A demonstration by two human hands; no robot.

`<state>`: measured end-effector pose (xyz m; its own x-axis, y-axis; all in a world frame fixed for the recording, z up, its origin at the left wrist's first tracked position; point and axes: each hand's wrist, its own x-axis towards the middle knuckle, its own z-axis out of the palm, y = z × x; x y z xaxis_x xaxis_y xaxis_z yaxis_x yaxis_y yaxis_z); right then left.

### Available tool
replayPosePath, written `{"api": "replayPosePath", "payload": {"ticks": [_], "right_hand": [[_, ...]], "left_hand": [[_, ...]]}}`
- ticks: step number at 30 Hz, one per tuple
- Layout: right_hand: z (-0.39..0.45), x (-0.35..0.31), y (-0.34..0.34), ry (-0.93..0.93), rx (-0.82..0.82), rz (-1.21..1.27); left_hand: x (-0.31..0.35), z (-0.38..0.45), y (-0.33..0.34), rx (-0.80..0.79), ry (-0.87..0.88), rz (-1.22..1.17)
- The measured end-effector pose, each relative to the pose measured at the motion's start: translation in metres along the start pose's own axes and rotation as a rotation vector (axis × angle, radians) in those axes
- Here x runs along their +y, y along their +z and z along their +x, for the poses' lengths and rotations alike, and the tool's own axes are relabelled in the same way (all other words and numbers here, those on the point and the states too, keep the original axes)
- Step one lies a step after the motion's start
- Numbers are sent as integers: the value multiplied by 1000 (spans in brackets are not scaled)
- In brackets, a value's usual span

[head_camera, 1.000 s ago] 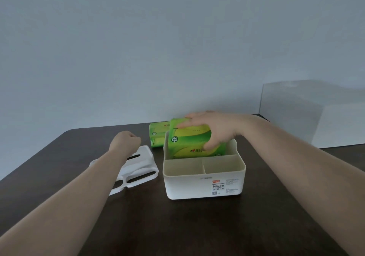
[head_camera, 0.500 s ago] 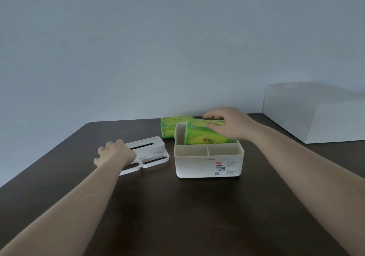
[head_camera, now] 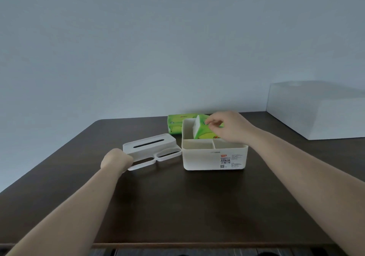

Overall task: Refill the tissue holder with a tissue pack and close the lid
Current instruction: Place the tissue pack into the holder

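**Green pack going into the white box**

The white tissue holder (head_camera: 214,158) sits on the dark worktop (head_camera: 177,206) with its top open. It has one long room at the back and two small rooms at the front, and a little label on its front wall.

The right hand (head_camera: 227,126) is over the back room. Its grip is closed on a green tissue pack (head_camera: 203,131), with the fingertips (head_camera: 209,122) pinching the top edge. The pack is tilted, with its white end up and to the left. Its lower part is down inside the back room, and the top still pokes out above the rim.

The white lid (head_camera: 152,150) lies flat on the worktop just to the left of the holder. It has one long slot on its raised part and two wide openings on its low part. The left hand (head_camera: 116,160) is at the lid's left near corner, curled up and touching it. I cannot tell if the fingers are really holding the lid or only resting against it.

A second green tissue pack (head_camera: 175,123) lies on the worktop right behind the holder. A big white box (head_camera: 320,115) stands far off to the right, by the wall.
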<state>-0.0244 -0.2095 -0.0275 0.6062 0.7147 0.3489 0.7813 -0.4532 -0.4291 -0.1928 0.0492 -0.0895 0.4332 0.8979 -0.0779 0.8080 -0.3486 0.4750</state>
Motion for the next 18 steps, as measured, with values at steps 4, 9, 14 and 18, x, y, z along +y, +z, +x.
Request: {"api": "replayPosePath", "payload": {"ticks": [4, 9, 14, 18], "right_hand": [[0, -7, -3, 13, -1, 10], [0, -22, -6, 62, 21, 63], [2, -34, -7, 184, 68, 218], [-2, -40, -12, 349, -8, 522]], "left_hand": [[4, -1, -12, 112, 23, -14], [14, -10, -40, 255, 78, -114], [34, -29, -51, 329, 226, -214], [52, -52, -47, 325, 348, -228]]}}
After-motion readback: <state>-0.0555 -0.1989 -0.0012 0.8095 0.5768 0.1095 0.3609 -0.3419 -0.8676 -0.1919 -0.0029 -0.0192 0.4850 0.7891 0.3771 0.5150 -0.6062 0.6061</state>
